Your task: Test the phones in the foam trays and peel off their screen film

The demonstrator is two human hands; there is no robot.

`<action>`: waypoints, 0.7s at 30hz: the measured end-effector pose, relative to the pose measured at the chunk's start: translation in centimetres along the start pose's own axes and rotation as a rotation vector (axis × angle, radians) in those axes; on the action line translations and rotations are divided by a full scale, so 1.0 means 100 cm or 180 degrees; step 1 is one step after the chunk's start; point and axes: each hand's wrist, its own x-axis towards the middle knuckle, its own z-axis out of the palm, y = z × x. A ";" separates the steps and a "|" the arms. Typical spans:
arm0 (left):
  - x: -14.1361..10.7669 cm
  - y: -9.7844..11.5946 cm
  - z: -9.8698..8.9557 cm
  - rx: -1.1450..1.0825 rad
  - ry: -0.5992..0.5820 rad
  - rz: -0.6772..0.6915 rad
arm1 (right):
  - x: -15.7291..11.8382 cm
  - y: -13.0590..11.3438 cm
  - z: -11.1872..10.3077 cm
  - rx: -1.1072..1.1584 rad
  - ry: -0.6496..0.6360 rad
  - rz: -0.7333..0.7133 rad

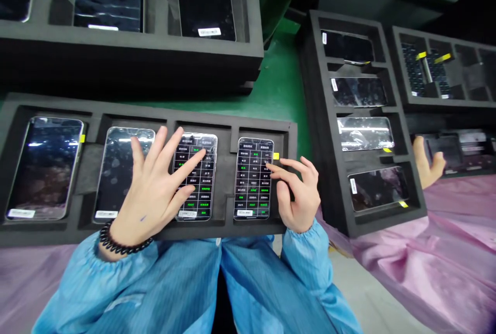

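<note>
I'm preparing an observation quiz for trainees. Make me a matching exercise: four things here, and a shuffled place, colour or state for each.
Things:
1. Left hand
2. Right hand
3. Wristband
4. Near tray's leftmost phone

Descriptions:
A. Black and coiled
B. Reaching over the right edge of the rightmost phone
C. Dark screen, yellow tag at its edge
D. Spread over the two middle phones

Pairs: 1-D, 2-B, 3-A, 4-C
</note>
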 end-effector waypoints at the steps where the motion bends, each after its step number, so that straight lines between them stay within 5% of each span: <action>1: -0.001 -0.001 0.001 0.0047 -0.0043 0.0025 | 0.001 -0.001 0.000 -0.0021 -0.0098 -0.0027; 9: -0.004 -0.007 -0.004 -0.0549 0.0255 0.0747 | 0.007 -0.002 -0.006 0.0401 -0.0193 -0.0632; 13: -0.004 -0.009 0.000 -0.0546 0.0552 0.0727 | 0.004 -0.002 -0.004 -0.0002 -0.0074 -0.0084; 21: 0.002 -0.006 0.011 -0.0131 0.0254 0.0353 | 0.005 -0.002 0.001 -0.0190 -0.0231 0.0164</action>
